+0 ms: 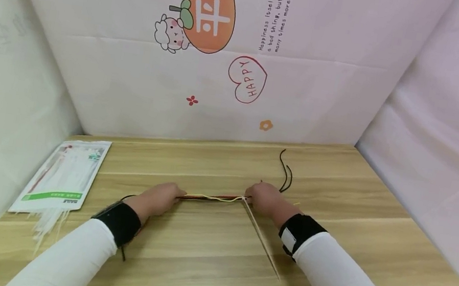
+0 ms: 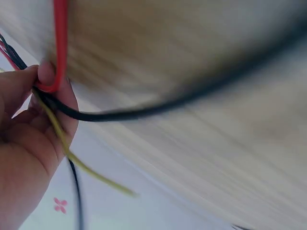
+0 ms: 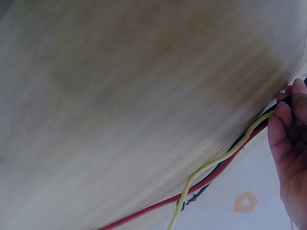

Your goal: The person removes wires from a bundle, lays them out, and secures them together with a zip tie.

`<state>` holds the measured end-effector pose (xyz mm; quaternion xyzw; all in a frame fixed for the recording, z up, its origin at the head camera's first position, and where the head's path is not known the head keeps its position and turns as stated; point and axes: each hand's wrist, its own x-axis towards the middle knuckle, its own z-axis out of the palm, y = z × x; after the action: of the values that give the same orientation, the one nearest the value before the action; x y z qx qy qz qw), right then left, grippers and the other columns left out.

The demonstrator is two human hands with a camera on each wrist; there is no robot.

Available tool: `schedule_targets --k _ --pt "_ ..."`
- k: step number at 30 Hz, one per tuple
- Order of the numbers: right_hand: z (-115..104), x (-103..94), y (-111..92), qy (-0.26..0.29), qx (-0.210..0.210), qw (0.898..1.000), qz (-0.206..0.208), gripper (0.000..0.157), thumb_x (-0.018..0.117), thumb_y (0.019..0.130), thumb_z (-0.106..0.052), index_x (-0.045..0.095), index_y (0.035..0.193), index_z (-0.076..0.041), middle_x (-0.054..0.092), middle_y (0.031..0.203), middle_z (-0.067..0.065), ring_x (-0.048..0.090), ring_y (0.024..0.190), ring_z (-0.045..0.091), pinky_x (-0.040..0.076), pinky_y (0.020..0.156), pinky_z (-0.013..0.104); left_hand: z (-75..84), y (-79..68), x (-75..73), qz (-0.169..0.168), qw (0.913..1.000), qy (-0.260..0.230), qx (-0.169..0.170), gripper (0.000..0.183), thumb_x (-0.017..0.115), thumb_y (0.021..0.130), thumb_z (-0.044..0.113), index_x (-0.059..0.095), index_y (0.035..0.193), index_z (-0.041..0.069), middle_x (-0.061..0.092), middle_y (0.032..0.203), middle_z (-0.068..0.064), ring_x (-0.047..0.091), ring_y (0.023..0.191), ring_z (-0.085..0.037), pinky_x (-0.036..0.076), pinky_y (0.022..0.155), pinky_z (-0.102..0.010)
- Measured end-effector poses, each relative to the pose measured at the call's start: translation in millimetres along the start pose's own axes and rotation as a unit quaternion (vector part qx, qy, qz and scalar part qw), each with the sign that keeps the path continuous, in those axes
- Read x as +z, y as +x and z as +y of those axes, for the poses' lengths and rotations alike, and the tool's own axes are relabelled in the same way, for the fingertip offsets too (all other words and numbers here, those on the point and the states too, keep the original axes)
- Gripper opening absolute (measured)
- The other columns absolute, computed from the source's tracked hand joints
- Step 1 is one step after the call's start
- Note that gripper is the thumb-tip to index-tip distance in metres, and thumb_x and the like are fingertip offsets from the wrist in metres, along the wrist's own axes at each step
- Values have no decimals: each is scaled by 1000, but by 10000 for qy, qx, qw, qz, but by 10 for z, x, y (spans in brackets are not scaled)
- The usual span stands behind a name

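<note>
A bundle of red, black and yellow wires (image 1: 214, 197) stretches between the two hands, over the wooden table. My left hand (image 1: 160, 198) pinches its left end between thumb and fingers. In the left wrist view, a red wire (image 2: 61, 43), a black wire (image 2: 139, 113) and a yellow wire (image 2: 81, 165) spread out past that grip. My right hand (image 1: 267, 199) pinches the bundle's other end; loose wires trail beyond it. A white cable tie (image 1: 262, 237) meets the bundle just left of the right hand, its long tail slanting toward the front. Whether its loop is closed is too small to tell.
At the left of the table (image 1: 193, 266) lies a white and green plastic bag (image 1: 67, 170), with several loose cable ties (image 1: 49, 224) spilling from its near end. Black wire ends (image 1: 286, 171) curl behind the right hand. Printed cloth walls (image 1: 130, 88) stand at the back and sides.
</note>
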<state>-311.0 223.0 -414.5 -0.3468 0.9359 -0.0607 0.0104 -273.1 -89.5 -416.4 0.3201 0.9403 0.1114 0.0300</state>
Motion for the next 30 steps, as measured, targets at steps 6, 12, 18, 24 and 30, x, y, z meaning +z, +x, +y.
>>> schedule_targets --k 6,12,18,24,30 --pt "-20 -33 -15 13 219 9996 -160 33 59 96 -10 47 65 -14 45 64 -4 37 60 11 35 61 26 -236 -300 -60 77 9995 -226 -217 19 58 93 -1 71 107 0 70 99 -11 65 96 -29 52 84 -42" --pt "-40 -60 -46 49 158 9998 -98 32 59 95 -9 48 66 -13 44 64 -4 37 60 11 35 60 26 -293 -558 -180 73 9990 -344 -271 17 60 90 -3 71 103 1 69 92 -7 65 87 -24 52 77 -40" --pt "-18 -62 -79 46 106 9999 34 31 60 94 -9 49 66 -13 44 64 -4 37 59 10 36 60 26 -423 -872 -213 161 9969 -233 -738 22 58 91 -4 66 111 -6 67 94 -15 64 89 -33 51 80 -46" --pt "-9 -41 -78 95 27 10000 1 33 59 95 -8 45 65 -13 41 64 -4 35 59 11 35 60 26 -561 -1118 -211 343 9933 -85 -1099 22 58 91 -2 67 110 -6 62 83 -10 59 76 -24 50 70 -41" --pt "-36 -42 -75 122 -113 9998 68 33 59 95 -7 45 65 -13 41 63 -4 35 58 9 36 61 25 -563 -1294 -276 375 9909 -296 -1257 20 60 89 -4 68 107 -8 60 81 -8 57 74 -21 48 67 -38"
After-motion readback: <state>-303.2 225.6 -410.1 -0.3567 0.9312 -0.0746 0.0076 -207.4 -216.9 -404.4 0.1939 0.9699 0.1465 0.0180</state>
